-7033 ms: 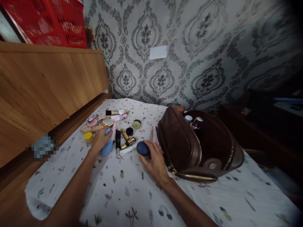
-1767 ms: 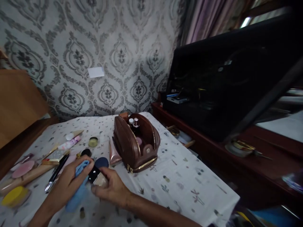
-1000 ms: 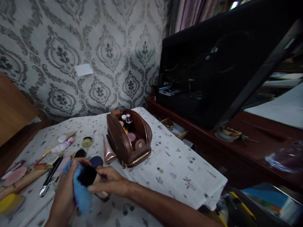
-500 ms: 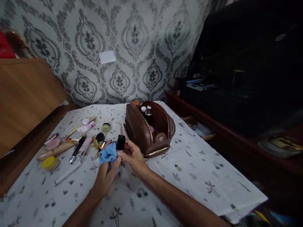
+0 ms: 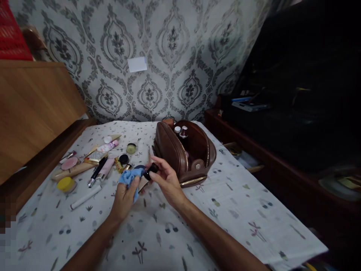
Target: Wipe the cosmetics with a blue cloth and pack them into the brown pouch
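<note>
A blue cloth (image 5: 130, 177) is bunched in my left hand (image 5: 124, 197), whose fingers are closed on it. Against the cloth lies a small bottle (image 5: 143, 183) with a black cap, tilted up to the right. My right hand (image 5: 168, 185) has its thumb and fingers closed around the black cap. Just behind and right of my hands stands a brown bag (image 5: 172, 150), unzipped, with a few capped bottles (image 5: 184, 131) upright inside. The lower part of the bottle is partly hidden by the cloth and my left fingers.
Left of my hands lie several cosmetics, among them a yellow-lidded jar (image 5: 66, 184), a white tube (image 5: 86, 197), a pink round item (image 5: 69, 163) and a small green jar (image 5: 131, 148). A wooden panel (image 5: 39, 109) borders the patterned tablecloth (image 5: 231, 226) at left.
The bottle has gone from roughly upright to tilted, and more of its body shows beside the cloth. The view has shifted slightly, moving the scene to the right.
</note>
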Tool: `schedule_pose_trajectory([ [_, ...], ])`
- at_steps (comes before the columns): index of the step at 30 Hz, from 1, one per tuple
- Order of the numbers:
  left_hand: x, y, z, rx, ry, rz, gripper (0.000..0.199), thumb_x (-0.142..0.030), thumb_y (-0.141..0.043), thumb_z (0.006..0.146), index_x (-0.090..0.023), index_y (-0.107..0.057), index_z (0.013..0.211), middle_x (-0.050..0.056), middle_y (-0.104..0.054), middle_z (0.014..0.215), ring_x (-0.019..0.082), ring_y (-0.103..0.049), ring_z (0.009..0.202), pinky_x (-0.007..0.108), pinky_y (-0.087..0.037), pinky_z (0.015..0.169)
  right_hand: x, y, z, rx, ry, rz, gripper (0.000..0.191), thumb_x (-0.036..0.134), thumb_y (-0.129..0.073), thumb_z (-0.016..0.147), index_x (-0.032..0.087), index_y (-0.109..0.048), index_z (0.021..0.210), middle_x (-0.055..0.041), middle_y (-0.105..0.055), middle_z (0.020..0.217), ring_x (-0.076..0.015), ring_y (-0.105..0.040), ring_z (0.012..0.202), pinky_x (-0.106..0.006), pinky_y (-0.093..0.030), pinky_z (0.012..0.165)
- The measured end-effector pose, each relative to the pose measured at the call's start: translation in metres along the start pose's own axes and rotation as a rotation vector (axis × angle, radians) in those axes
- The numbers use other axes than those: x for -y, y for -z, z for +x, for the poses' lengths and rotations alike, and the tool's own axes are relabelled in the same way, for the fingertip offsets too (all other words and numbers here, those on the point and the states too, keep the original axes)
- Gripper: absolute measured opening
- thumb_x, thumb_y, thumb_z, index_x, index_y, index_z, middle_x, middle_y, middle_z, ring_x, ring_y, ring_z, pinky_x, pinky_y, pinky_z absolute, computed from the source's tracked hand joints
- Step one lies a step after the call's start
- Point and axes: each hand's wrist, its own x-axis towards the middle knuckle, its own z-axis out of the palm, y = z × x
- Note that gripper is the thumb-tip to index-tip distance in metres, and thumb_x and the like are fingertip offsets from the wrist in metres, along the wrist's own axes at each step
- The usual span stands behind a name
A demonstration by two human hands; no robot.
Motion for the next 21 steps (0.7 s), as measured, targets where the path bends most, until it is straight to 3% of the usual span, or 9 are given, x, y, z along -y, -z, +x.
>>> schedule_pose_trajectory([
  [4, -0.003, 0.004, 0.004, -0.039, 0.083, 0.000, 0.061, -0.080, -0.052, 0.076, -0.021, -0.059, 0.082, -0.004, -0.049, 0.050, 0.014, -0.049, 0.046, 0.025, -0.040, 0.040, 0.002, 0.001, -0.002, 0.084, -0.035, 0.002, 0.051, 0.040, -0.082, 0.071, 0.024, -0.067, 0.116, -0.0034, -0.069, 0.106, -0.0122, -0.059, 0.075, -0.025, -0.052, 0.067],
  [8, -0.001, 0.008, 0.007, -0.038, 0.256, -0.055, 0.063, -0.086, -0.046, 0.073, -0.023, -0.051, 0.073, -0.005, -0.047, 0.044, 0.013, -0.047, 0.038, 0.024, -0.039, 0.035, 0.007, 0.000, -0.002, 0.121, -0.039, -0.047, 0.047, 0.041, -0.083, 0.071, 0.024, -0.068, 0.113, -0.0037, -0.069, 0.106, -0.0159, -0.063, 0.086, -0.026, -0.053, 0.069],
  [11, -0.001, 0.008, 0.008, -0.003, 0.311, -0.084, 0.063, -0.086, -0.042, 0.076, -0.023, -0.051, 0.075, -0.004, -0.050, 0.041, 0.013, -0.043, 0.032, 0.025, -0.035, 0.031, 0.011, 0.000, -0.001, 0.124, 0.006, -0.172, 0.039, 0.043, -0.083, 0.070, 0.023, -0.069, 0.099, -0.0033, -0.069, 0.100, -0.0183, -0.063, 0.089, -0.030, -0.053, 0.076],
  [14, -0.002, 0.007, 0.008, 0.055, 0.285, -0.087, 0.070, -0.089, -0.038, 0.075, -0.022, -0.055, 0.083, -0.002, -0.056, 0.044, 0.014, -0.043, 0.032, 0.025, -0.032, 0.030, 0.011, 0.000, -0.001, 0.110, 0.037, -0.239, 0.036, 0.046, -0.083, 0.069, 0.021, -0.066, 0.089, -0.0014, -0.066, 0.087, -0.0169, -0.061, 0.081, -0.030, -0.052, 0.076],
  [16, -0.003, 0.008, 0.007, 0.060, 0.238, -0.067, 0.069, -0.087, -0.040, 0.075, -0.021, -0.058, 0.085, 0.000, -0.060, 0.050, 0.017, -0.051, 0.040, 0.026, -0.037, 0.034, 0.009, 0.000, 0.000, 0.073, 0.036, -0.258, 0.037, 0.047, -0.082, 0.069, 0.020, -0.062, 0.084, 0.0011, -0.061, 0.078, -0.0142, -0.056, 0.071, -0.027, -0.049, 0.068],
  [19, -0.001, 0.009, 0.004, 0.033, 0.081, 0.011, 0.056, -0.077, -0.050, 0.080, -0.022, -0.059, 0.078, 0.002, -0.064, 0.064, 0.020, -0.062, 0.065, 0.028, -0.051, 0.054, 0.005, 0.000, -0.001, 0.002, 0.044, -0.310, 0.039, 0.049, -0.081, 0.069, 0.020, -0.056, 0.076, 0.0034, -0.052, 0.070, -0.0120, -0.047, 0.065, -0.023, -0.043, 0.060],
  [21, 0.001, 0.011, 0.002, 0.087, -0.021, 0.037, 0.045, -0.066, -0.058, 0.081, -0.021, -0.062, 0.081, 0.003, -0.065, 0.075, 0.020, -0.062, 0.077, 0.028, -0.053, 0.069, 0.004, -0.001, -0.001, -0.022, 0.057, -0.337, 0.038, 0.049, -0.080, 0.070, 0.020, -0.054, 0.074, 0.0037, -0.050, 0.069, -0.0119, -0.044, 0.064, -0.023, -0.041, 0.058],
])
